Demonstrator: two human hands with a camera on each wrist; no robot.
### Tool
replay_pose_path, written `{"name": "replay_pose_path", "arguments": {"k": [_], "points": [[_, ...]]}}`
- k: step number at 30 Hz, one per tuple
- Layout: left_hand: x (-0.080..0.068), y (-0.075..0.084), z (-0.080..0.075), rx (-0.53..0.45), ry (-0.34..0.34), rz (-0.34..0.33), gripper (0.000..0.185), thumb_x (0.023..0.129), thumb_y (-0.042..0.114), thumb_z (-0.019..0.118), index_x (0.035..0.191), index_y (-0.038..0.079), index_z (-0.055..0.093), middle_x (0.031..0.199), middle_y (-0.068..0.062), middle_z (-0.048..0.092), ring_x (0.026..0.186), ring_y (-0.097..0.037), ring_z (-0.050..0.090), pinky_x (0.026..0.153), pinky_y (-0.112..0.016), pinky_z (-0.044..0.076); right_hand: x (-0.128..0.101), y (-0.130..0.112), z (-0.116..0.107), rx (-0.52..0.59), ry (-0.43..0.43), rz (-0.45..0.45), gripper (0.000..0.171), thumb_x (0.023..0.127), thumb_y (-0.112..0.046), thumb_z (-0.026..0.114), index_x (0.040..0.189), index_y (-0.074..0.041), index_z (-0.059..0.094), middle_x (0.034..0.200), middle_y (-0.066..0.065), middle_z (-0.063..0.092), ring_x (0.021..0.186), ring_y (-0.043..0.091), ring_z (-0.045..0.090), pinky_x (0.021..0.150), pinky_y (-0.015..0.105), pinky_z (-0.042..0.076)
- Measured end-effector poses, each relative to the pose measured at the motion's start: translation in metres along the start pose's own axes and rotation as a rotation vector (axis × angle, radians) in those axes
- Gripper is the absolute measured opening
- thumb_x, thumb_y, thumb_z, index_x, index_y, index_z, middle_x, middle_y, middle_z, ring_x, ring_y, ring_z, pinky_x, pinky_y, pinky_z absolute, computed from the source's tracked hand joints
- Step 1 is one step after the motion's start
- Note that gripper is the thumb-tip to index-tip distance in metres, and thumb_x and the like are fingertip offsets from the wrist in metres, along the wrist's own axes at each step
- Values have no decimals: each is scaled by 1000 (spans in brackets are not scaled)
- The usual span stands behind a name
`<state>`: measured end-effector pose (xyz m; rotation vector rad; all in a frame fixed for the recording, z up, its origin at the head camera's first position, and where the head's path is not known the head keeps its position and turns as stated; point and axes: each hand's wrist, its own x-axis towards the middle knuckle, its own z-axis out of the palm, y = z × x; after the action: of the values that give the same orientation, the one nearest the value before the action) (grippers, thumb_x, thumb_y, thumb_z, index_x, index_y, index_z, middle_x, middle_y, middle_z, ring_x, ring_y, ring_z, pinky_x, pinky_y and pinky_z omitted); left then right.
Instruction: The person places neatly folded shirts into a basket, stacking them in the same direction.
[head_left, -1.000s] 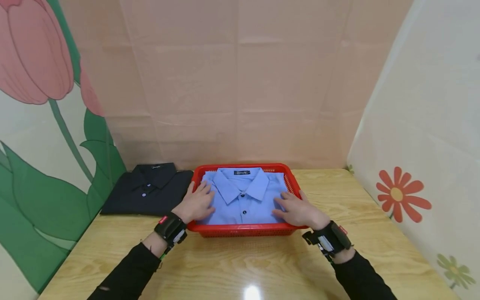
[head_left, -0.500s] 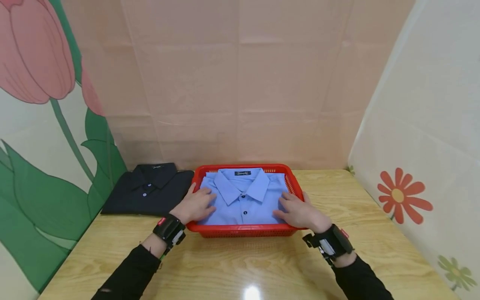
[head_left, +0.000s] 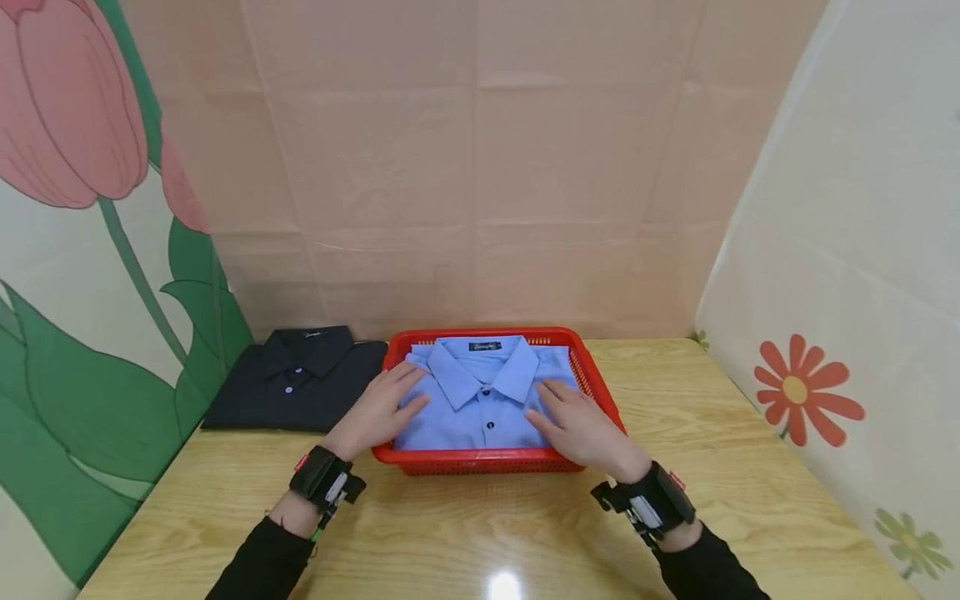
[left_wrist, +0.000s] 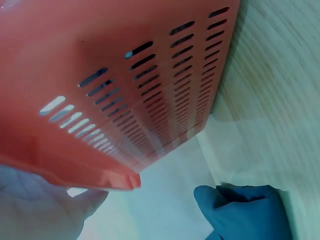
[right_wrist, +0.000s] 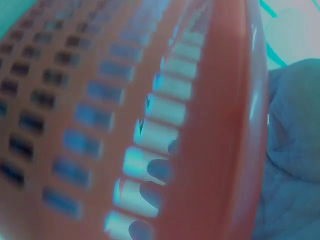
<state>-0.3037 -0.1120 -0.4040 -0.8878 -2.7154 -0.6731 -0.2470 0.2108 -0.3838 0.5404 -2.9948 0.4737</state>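
Left hand (head_left: 375,408): fingers straight, flat on the folded blue shirt (head_left: 487,400), left of the collar. Right hand (head_left: 577,429): likewise flat, right side. Shirt lies in a red basket (head_left: 480,460) on the wooden table (head_left: 465,533). Folded black shirt (head_left: 300,379): just left of the basket.

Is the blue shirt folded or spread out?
Folded: the blue shirt lies compact inside the red basket, collar up.
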Motion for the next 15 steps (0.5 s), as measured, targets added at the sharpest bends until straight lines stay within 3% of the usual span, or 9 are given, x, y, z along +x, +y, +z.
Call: {"name": "replay_pose_path", "arguments": {"k": [3,7,15], "points": [[-7,-2,-1,-47,57,-30,52,99,33,58,142,4,51,146,-17,50,140,-34,40,115,-55,30,-1,-11,8,20,48,-33,64,100,-42,52,147,-1,41,151,21,41,139,39,40,112,57,33],[-15,-6,-4,-91,108,-73,52,100,33,56,142,5,50,146,-18,49,138,-36,41,113,-55,32,-1,-29,16,1,77,-45,61,99,-44,53,146,-5,46,150,18,45,138,37,42,112,58,33],[-29,-21,-6,-147,160,-150,51,99,33,58,140,5,52,146,-19,47,132,-37,47,108,-56,40,9,-61,31,-56,115,-83,54,99,-48,51,139,-12,56,145,11,52,137,34,44,110,57,37]]}}
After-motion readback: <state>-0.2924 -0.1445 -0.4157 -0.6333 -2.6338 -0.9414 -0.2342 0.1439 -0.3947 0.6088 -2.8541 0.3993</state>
